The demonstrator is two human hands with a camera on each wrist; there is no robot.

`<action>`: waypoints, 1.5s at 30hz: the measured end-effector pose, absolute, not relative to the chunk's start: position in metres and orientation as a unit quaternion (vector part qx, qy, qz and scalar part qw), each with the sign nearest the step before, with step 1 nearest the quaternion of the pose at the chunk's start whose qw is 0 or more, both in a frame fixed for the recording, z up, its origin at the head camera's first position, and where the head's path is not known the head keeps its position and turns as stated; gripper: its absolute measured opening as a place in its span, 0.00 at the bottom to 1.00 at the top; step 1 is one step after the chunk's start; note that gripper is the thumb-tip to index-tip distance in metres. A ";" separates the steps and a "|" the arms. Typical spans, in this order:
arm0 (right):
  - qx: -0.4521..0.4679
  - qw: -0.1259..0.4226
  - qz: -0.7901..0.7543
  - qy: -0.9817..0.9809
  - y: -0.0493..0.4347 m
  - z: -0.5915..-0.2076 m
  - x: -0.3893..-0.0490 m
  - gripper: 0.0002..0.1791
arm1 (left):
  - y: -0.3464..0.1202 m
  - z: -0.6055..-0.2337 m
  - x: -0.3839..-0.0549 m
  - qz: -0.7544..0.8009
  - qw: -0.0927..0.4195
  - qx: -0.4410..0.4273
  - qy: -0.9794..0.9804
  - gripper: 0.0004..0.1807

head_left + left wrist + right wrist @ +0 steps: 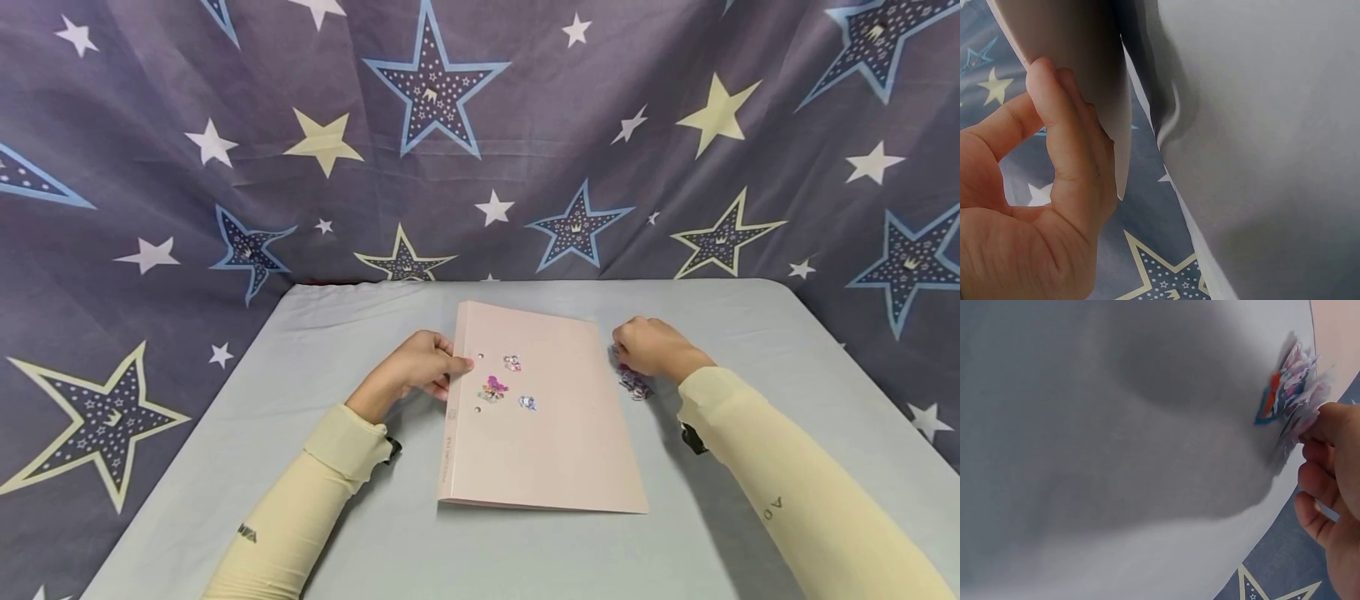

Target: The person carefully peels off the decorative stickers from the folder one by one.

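A pale pink paper file folder (pixel 562 450) lies on the table with its spine to the left. My left hand (pixel 420 364) grips the spine edge, thumb on top and the other fingers at the side and beneath. Stuck or resting on the cover are a magenta and green sticker (pixel 492 389), a small reddish one (pixel 512 362) and a small blue one (pixel 527 402). Just beyond the folder's right edge is a loose pile of small glossy stickers (pixel 635 385). There my right hand (pixel 654 346) pinches some stickers (pixel 1304 406) between thumb and forefinger.
The table (pixel 360 533) wears a light grey cloth. A dark curtain (pixel 450 200) with star prints hangs behind it and down both sides. Two small round studs or holes show near the folder's spine.
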State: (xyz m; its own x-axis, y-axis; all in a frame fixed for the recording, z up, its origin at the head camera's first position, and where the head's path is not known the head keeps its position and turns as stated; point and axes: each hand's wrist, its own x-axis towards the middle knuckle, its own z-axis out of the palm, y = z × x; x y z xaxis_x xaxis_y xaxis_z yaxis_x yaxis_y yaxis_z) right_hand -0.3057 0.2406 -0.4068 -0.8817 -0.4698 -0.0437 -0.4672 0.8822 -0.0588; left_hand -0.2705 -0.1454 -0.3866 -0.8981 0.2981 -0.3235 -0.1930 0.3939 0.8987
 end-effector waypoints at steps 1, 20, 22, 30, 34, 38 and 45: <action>-0.241 0.030 -0.024 0.970 0.241 -0.407 -0.306 0.16 | -0.145 -0.387 -0.270 0.550 0.224 0.032 0.804 0.16; -0.256 0.008 -0.035 0.966 0.226 -0.399 -0.305 0.17 | -0.145 -0.385 -0.270 0.549 0.223 0.029 0.805 0.17; -0.264 0.002 -0.034 0.964 0.223 -0.399 -0.305 0.17 | -0.145 -0.386 -0.270 0.549 0.222 0.030 0.806 0.16; -0.311 -0.031 -0.046 0.949 0.207 -0.399 -0.305 0.18 | -0.146 -0.386 -0.269 0.548 0.220 0.030 0.806 0.16; -0.342 -0.064 -0.056 0.936 0.196 -0.401 -0.303 0.18 | -0.146 -0.386 -0.269 0.547 0.219 0.032 0.807 0.16; -0.361 -0.089 -0.063 0.926 0.184 -0.401 -0.298 0.15 | -0.146 -0.387 -0.270 0.547 0.218 0.033 0.808 0.16; -0.385 -0.112 -0.055 0.915 0.168 -0.401 -0.293 0.07 | -0.146 -0.388 -0.269 0.545 0.217 0.034 0.809 0.15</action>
